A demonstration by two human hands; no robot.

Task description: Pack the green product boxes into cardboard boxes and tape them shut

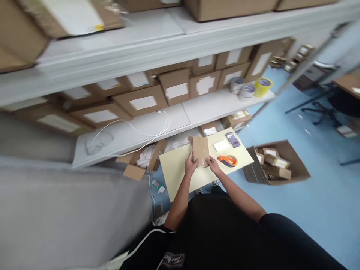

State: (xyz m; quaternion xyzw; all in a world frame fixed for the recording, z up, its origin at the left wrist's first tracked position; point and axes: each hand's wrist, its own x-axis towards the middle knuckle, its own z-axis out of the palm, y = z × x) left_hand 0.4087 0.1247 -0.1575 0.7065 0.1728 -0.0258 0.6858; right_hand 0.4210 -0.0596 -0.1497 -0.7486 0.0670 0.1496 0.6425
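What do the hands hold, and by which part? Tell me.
The left hand and right hand hold a cardboard box by opposite sides, toward its near end.

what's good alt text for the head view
A person's left hand and right hand grip a small cardboard box at a pale yellow table bearing an orange item. Beyond stand shelves of labelled boxes; to the right, an open carton of small boxes sits on a blue floor.

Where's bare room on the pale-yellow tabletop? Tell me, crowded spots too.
On the tabletop, the widest bare patch lies between the left hand and the left edge; a narrower strip runs between the cardboard box and near edge. Crowded: right of the box, with white card, pixelated purple item and orange tape dispenser.
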